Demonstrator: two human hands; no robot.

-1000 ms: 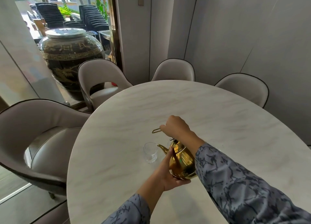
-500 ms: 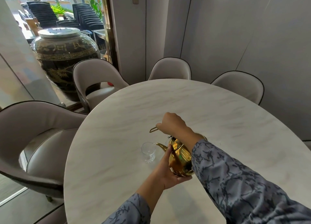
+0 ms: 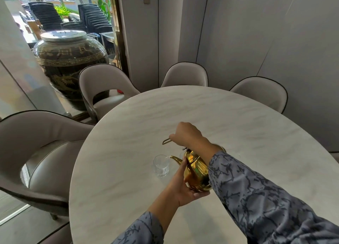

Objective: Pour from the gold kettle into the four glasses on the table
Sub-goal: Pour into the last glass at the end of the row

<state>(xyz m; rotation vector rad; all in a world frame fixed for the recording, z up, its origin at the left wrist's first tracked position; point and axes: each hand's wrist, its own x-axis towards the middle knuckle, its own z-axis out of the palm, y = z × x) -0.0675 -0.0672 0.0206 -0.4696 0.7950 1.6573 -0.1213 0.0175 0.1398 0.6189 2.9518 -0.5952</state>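
Observation:
The gold kettle hangs tilted over the white marble table, spout to the left. My right hand grips its thin wire handle from above. My left hand cups the kettle's belly from below and the left side. The spout tip sits at the rim of a clear glass, and a thin stream runs into it. A little water shows in the glass. Another glass is faintly visible just behind the spout; my right arm hides the area behind the kettle.
Grey padded chairs ring the table: one at near left, one at far left, two at the back. A big dark ceramic jar stands beyond the glass wall on the left.
The kettle has tipped further forward, bringing the spout to the glass rim, and water now runs into the glass. Both hands keep their hold.

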